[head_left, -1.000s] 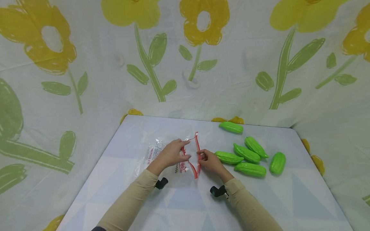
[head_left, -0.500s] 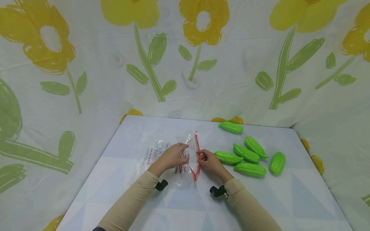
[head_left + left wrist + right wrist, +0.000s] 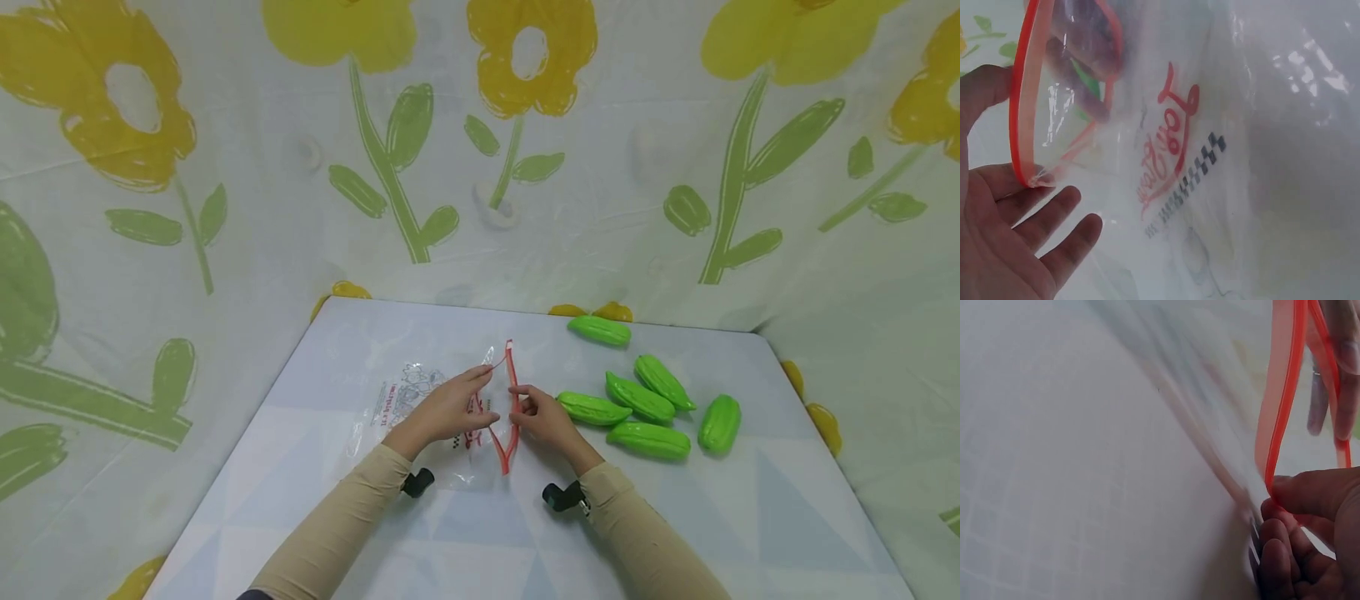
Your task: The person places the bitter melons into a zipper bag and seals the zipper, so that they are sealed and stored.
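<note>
Head view shows us our left hand (image 3: 448,410) and right hand (image 3: 545,419) each pinching one red lip of the clear zip bag (image 3: 420,408) between curled fingers, spreading its mouth above the bench (image 3: 375,533), green gourds (image 3: 645,408) lying just right.

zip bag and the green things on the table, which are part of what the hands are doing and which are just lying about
In hand:
- clear zip bag with its red zip strip
- left hand, holding one side of the bag's mouth
- right hand, pinching the red strip

Lying about:
- six green toy gourds, right of the hands, untouched
- flowered cloth behind the table
</note>
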`<state>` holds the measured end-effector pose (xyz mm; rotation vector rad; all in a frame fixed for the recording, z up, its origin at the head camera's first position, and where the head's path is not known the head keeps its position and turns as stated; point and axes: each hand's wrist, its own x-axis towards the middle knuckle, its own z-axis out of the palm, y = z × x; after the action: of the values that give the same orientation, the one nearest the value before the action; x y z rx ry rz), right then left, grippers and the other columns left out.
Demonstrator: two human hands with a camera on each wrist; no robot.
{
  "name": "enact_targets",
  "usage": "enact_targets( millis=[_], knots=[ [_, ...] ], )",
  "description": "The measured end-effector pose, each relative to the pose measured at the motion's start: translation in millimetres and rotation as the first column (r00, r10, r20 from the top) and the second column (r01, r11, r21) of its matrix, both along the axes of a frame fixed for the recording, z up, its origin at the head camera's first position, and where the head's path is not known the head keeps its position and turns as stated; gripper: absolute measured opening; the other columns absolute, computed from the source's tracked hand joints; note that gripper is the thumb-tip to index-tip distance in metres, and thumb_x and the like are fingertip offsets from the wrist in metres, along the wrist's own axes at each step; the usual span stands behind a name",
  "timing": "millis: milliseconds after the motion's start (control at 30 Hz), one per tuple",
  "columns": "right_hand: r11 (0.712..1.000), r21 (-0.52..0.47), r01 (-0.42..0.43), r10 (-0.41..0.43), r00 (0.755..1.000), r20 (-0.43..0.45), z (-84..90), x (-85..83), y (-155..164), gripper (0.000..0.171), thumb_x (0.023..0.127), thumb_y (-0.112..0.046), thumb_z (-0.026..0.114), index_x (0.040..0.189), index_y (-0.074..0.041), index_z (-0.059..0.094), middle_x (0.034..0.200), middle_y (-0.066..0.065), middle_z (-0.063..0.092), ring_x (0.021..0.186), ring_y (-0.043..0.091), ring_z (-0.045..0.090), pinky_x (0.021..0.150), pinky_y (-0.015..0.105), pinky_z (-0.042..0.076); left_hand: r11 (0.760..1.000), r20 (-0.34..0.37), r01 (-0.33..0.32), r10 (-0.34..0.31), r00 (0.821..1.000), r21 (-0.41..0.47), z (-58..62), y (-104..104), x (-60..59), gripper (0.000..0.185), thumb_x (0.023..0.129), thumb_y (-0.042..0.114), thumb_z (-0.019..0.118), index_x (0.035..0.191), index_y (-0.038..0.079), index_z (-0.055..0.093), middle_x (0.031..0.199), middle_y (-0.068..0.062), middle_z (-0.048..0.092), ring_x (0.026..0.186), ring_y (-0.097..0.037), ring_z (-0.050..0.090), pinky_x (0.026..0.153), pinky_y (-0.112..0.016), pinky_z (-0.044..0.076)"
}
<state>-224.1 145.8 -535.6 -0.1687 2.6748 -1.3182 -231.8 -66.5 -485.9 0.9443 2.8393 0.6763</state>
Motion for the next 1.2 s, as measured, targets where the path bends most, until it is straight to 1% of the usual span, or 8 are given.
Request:
enact_targets(
  millis=[200,367,500,733,833,967,1067,1200],
  knots=[
    [1.000,-0.023,0.009,-0.010,0.999,-0.032,-2.2,-0.2,0.4,0.046,0.084,-0.017,0.068,0.127,-0.026,0.057,0.093,-0.002,0.063,0.080,0.012,0.055,0.068,0.027,0.049,1.000,0.019,0.001,-0.001,1.000,0.022,-1.5,1.8,2.3,0.089,0.079,0.060,0.061,0.146,0.011,0.030,0.153,0.001,0.024,0.135,-0.018,0.032,0.104,-0.038,0.037],
    [0.998,-0.053,0.016,-0.017,1.000,-0.026,-3.6,-0.3,1.5,0.047,0.083,-0.017,0.069,0.128,-0.026,0.056,0.095,-0.003,0.063,0.083,0.014,0.057,0.072,0.029,0.051,0.999,0.012,0.009,-0.010,1.000,0.047,-2.0,3.1,2.8,0.091,0.079,0.057,0.063,0.147,0.008,0.027,0.155,0.002,0.018,0.135,-0.018,0.030,0.104,-0.038,0.038],
    [0.998,-0.057,0.016,-0.018,1.000,-0.019,-5.2,-1.5,3.0,0.048,0.083,-0.016,0.069,0.128,-0.026,0.055,0.095,-0.005,0.064,0.086,0.012,0.059,0.077,0.031,0.052,0.999,0.026,0.004,-0.006,1.000,0.045,-2.5,3.9,3.1,0.093,0.079,0.054,0.066,0.147,0.007,0.023,0.156,0.001,0.013,0.136,-0.018,0.028,0.105,-0.037,0.036],
    [0.998,-0.061,0.008,-0.010,0.999,-0.037,-4.9,-4.1,4.8,0.048,0.085,-0.012,0.066,0.130,-0.024,0.054,0.095,-0.004,0.064,0.084,0.012,0.059,0.074,0.030,0.052,0.999,0.029,0.003,-0.004,1.000,0.038,0.7,5.7,2.8,0.094,0.078,0.052,0.067,0.148,0.008,0.023,0.156,0.004,0.013,0.138,-0.016,0.025,0.107,-0.035,0.033],
    [0.999,-0.054,-0.009,0.007,0.999,-0.036,-5.0,-5.9,4.9,0.049,0.085,-0.012,0.066,0.131,-0.024,0.053,0.095,-0.005,0.063,0.083,0.011,0.059,0.073,0.028,0.052,0.999,0.003,-0.002,0.002,1.000,0.039,3.2,4.5,2.6,0.093,0.078,0.053,0.067,0.147,0.006,0.026,0.155,0.003,0.016,0.138,-0.016,0.025,0.107,-0.034,0.034],
    [0.999,-0.022,-0.037,0.036,0.999,-0.037,-5.0,-8.1,5.6,0.047,0.087,-0.014,0.065,0.131,-0.023,0.052,0.094,-0.006,0.061,0.082,0.011,0.057,0.071,0.027,0.051,0.999,-0.077,-0.006,0.009,0.997,0.050,7.3,1.7,2.2,0.089,0.079,0.054,0.065,0.145,0.004,0.031,0.152,0.001,0.023,0.133,-0.016,0.034,0.102,-0.033,0.039],
    [0.999,-0.005,-0.047,0.047,0.998,-0.033,-4.7,-9.8,6.0,0.046,0.087,-0.014,0.064,0.130,-0.023,0.053,0.094,-0.005,0.060,0.081,0.012,0.056,0.070,0.026,0.050,0.996,-0.125,-0.017,0.028,0.992,0.082,11.2,-0.8,2.3,0.086,0.079,0.054,0.065,0.143,0.004,0.035,0.149,0.003,0.028,0.128,-0.015,0.040,0.099,-0.032,0.043],
    [0.998,0.007,-0.061,0.061,0.998,-0.024,-4.0,-10.6,4.8,0.044,0.087,-0.013,0.064,0.128,-0.023,0.054,0.094,-0.004,0.060,0.081,0.012,0.056,0.070,0.027,0.050,0.991,-0.151,-0.028,0.048,0.987,0.131,15.0,-3.9,2.2,0.083,0.077,0.052,0.067,0.139,0.004,0.040,0.145,0.002,0.033,0.124,-0.015,0.045,0.097,-0.031,0.045]
  ],
)
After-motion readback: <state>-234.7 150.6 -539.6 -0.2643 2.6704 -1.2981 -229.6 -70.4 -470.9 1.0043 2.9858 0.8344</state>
